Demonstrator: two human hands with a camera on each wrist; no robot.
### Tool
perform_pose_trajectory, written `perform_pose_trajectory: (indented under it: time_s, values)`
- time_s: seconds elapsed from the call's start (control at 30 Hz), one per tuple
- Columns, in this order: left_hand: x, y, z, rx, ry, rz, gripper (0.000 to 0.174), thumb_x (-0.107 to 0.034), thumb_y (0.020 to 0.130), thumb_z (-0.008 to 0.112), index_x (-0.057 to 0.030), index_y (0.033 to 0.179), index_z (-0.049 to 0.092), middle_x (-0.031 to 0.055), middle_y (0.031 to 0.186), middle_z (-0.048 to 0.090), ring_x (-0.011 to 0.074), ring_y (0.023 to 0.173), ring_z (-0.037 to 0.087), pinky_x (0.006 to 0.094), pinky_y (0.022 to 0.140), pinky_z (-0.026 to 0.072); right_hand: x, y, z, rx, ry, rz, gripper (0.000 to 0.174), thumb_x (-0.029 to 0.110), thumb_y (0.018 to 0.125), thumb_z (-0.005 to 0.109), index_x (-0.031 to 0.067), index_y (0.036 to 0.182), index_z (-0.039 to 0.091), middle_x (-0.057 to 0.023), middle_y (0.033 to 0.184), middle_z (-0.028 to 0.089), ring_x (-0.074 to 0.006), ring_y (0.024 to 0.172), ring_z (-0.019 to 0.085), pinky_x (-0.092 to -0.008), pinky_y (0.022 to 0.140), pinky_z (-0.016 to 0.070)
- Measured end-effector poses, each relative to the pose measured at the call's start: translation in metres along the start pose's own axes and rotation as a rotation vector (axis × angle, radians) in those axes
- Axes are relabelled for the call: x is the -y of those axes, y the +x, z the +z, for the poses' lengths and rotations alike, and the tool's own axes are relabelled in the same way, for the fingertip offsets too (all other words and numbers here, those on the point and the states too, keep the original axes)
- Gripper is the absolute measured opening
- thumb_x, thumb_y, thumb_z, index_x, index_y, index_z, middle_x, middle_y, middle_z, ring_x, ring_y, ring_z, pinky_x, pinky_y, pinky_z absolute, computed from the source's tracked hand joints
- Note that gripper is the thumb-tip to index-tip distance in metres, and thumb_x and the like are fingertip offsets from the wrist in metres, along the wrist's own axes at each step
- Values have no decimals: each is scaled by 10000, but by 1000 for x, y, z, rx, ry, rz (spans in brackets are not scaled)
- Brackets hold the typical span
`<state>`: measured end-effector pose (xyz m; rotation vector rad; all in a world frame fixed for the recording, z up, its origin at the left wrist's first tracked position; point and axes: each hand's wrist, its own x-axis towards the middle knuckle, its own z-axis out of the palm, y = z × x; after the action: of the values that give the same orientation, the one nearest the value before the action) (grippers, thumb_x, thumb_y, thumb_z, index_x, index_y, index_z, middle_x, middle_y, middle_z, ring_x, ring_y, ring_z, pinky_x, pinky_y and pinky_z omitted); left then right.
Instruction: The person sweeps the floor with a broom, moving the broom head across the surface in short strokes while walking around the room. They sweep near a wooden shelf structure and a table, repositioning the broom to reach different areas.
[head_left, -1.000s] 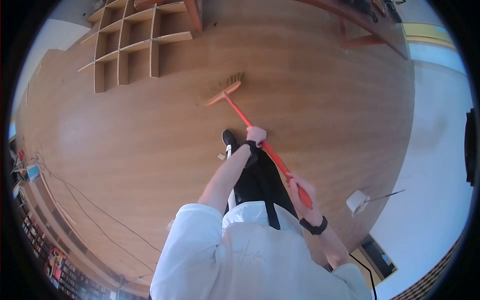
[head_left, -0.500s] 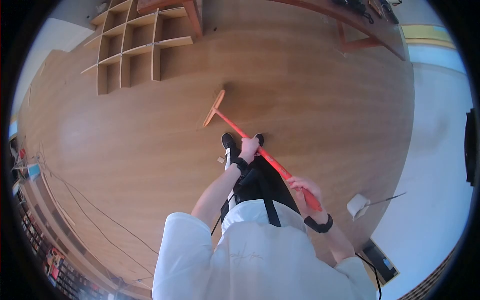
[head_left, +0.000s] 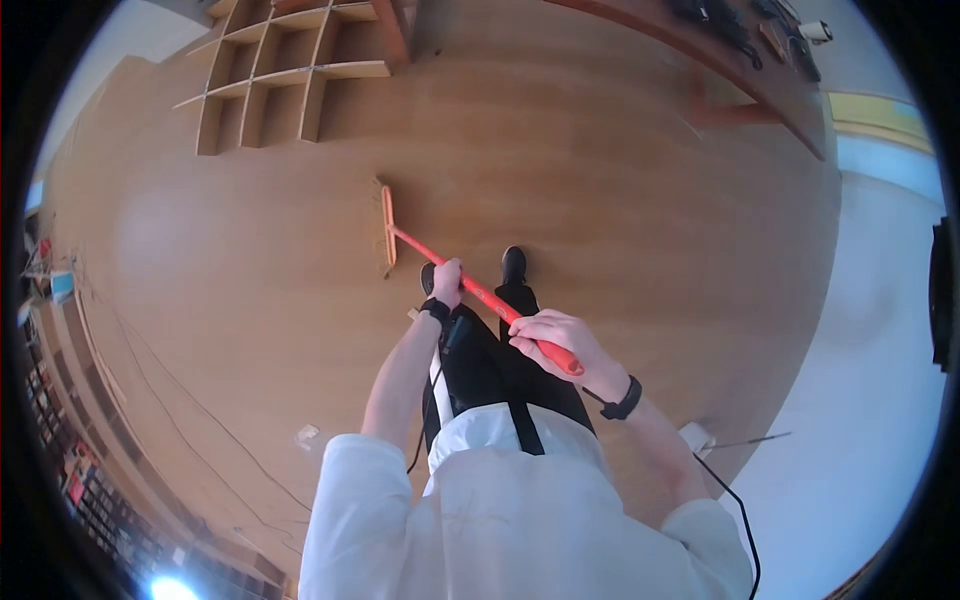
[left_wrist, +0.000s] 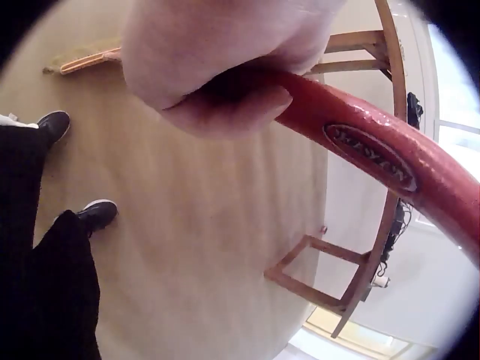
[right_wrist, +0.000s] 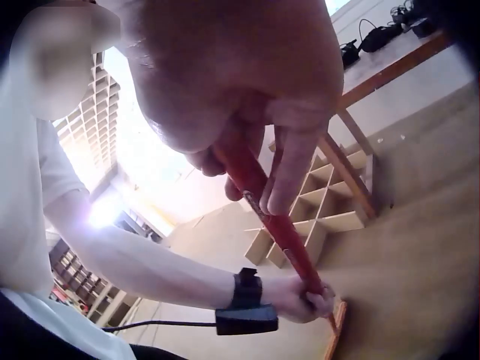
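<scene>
A broom with a red handle [head_left: 490,300] slants from the upper left down to the right in the head view. Its orange head [head_left: 390,225] rests on the floor, with bristles along the far side. My left hand [head_left: 447,283] grips the handle partway along, nearer the broom head. Higher up, close to the handle's end, my right hand [head_left: 568,345] curls round it. In the left wrist view the left hand [left_wrist: 225,67] wraps the red handle [left_wrist: 360,150] beside an oval label. The right wrist view has the right hand [right_wrist: 240,82] round the handle [right_wrist: 289,240], fingers partly loose.
A wooden grid shelf [head_left: 265,75] lies at the upper left. A table [head_left: 700,50] with black items stands at the upper right. By the right wall is a white dustpan-like object [head_left: 697,436]. Cables run along the left floor, and a small pale scrap [head_left: 307,435] lies left of me.
The broom head has moved left and turned nearly upright in the head view. Both hands have shifted left with the handle, the right one also upward. My feet now stand farther apart.
</scene>
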<state>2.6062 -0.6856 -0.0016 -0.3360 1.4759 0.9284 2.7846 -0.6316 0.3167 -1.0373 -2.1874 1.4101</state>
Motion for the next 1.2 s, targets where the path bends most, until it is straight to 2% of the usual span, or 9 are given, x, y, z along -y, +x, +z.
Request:
perform_pose_trajectory:
  time_s: [0.2, 0.37, 0.47, 0.6, 0.77, 0.87, 0.93, 1.13, 1.2]
  values:
    - [9, -9, 122, -90, 126, -57, 87, -97, 760, 500, -50, 698, 461, 57, 548, 440, 206, 421, 474, 341, 342, 357, -35, -15, -86, -90, -27, 159, 66, 59, 780, 657, 43, 840, 635, -89, 834, 651, -267, 724, 617, -337, 647, 495]
    - [67, 3, 230, 89, 182, -64, 110, -102, 773, 489, -40, 684, 471, 69, 553, 481, 205, 409, 488, 341, 334, 368, -54, -44, -167, -176, -43, 295, 70, 64, 803, 643, 18, 855, 634, -119, 811, 652, -274, 708, 617, -328, 637, 492]
    - [72, -13, 232, 125, 237, -74, 118, -115, 781, 495, -40, 691, 478, 73, 547, 482, 207, 409, 492, 335, 334, 361, -49, -66, -162, -205, -46, 293, 62, 36, 842, 586, 6, 887, 618, -106, 782, 621, -212, 656, 584, -282, 607, 454]
    - [64, -30, 221, 185, 205, -84, 125, -128, 786, 501, -43, 697, 478, 74, 545, 482, 208, 409, 493, 331, 332, 354, -33, -71, -167, -234, -25, 287, 68, 24, 841, 575, 5, 893, 616, -94, 771, 618, -199, 645, 573, -277, 595, 444]
    - [38, -66, 210, 65, 245, -5, 140, -109, 774, 507, -36, 661, 467, 64, 559, 474, 182, 408, 482, 332, 343, 384, -31, -80, -175, -242, 134, 254, 30, 30, 805, 613, 27, 831, 599, -89, 912, 664, -226, 715, 616, -309, 651, 486]
    - [39, -47, 184, -86, 306, 80, 149, -118, 775, 512, -30, 659, 476, 70, 562, 485, 186, 410, 493, 331, 350, 405, -53, -84, -162, -225, 216, 211, 78, 21, 804, 620, 23, 879, 599, -91, 952, 661, -241, 773, 624, -319, 686, 488]
    - [35, -32, 164, -92, 265, 107, 156, -125, 776, 511, -22, 663, 477, 75, 563, 493, 199, 418, 508, 343, 362, 411, -66, -75, -146, -183, 200, 122, 92, 35, 813, 619, 20, 902, 604, -93, 949, 662, -255, 803, 626, -329, 705, 490]
    - [53, 12, 160, -128, 385, 101, 173, -145, 774, 516, 14, 706, 510, 82, 575, 514, 225, 456, 539, 368, 390, 422, -84, -62, -135, -94, 142, 173, 119, 25, 850, 559, 1, 952, 615, -115, 917, 649, -257, 790, 622, -322, 731, 483]
    - [65, 6, 183, -38, 398, 37, 92, -127, 762, 524, -68, 702, 487, 52, 596, 448, 198, 498, 482, 356, 440, 375, -77, -68, -148, -106, 143, 234, 121, 32, 852, 556, -5, 951, 615, -123, 901, 647, -260, 785, 622, -321, 727, 484]
